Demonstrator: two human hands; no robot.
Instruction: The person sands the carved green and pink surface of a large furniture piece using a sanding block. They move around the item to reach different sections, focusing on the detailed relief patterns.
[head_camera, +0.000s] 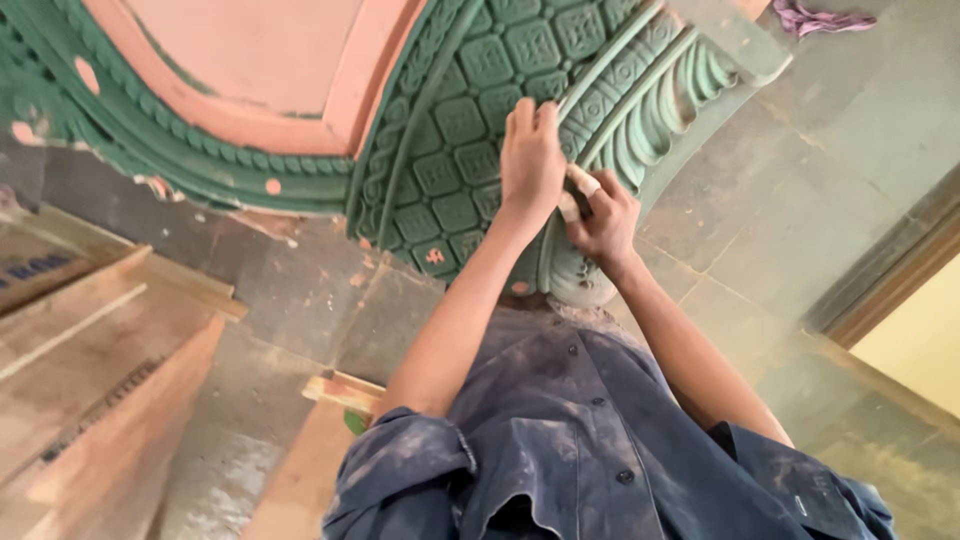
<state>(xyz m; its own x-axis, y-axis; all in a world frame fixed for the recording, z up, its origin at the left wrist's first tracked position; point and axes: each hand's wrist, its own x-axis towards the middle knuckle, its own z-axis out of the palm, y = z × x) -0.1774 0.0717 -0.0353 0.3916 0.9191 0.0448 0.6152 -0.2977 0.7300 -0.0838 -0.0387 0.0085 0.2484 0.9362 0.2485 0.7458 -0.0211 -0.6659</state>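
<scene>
A large carved panel, painted green with square tile-like reliefs and leaf mouldings around a pink centre, lies on the floor in front of me. My left hand rests flat on the green carving, fingers together. My right hand sits just beside it on the leaf moulding, closed around a small pale folded piece, apparently sandpaper or cloth, pressed against the carving.
Wooden boards and planks lie at the left, another plank near my knees. The grey stone floor extends right to a wooden door frame. A purple rag lies at the top right.
</scene>
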